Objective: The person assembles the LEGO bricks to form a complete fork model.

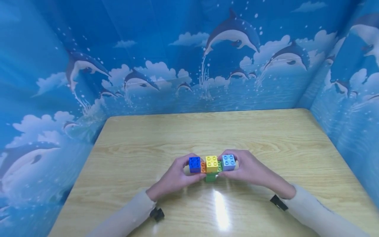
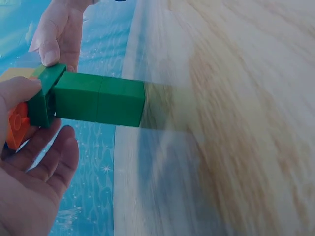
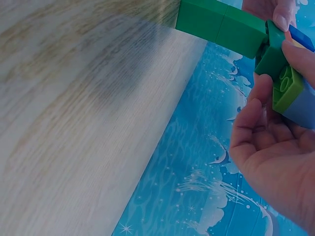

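Note:
My left hand (image 1: 177, 174) and right hand (image 1: 250, 168) pinch a toy-brick build from its two sides, thumbs in front. Its top row has a dark blue brick (image 1: 194, 164) on the left, a yellow brick (image 1: 211, 164) in the middle and a light blue brick (image 1: 228, 162) on the right. Lower down sit an orange brick (image 1: 203, 167) and a light green brick (image 1: 219, 166). A dark green brick (image 3: 271, 53) meets the top of a green two-brick column (image 2: 98, 98), slightly tilted, with a narrow gap showing. The column's foot is at the tabletop.
The pale wood-grain table (image 1: 148, 138) shows a bright light reflection in front of the build. Blue curtains (image 1: 165, 39) printed with dolphins hang behind the table and at both sides. Dark straps cross both sleeves (image 1: 136, 207) near the wrists.

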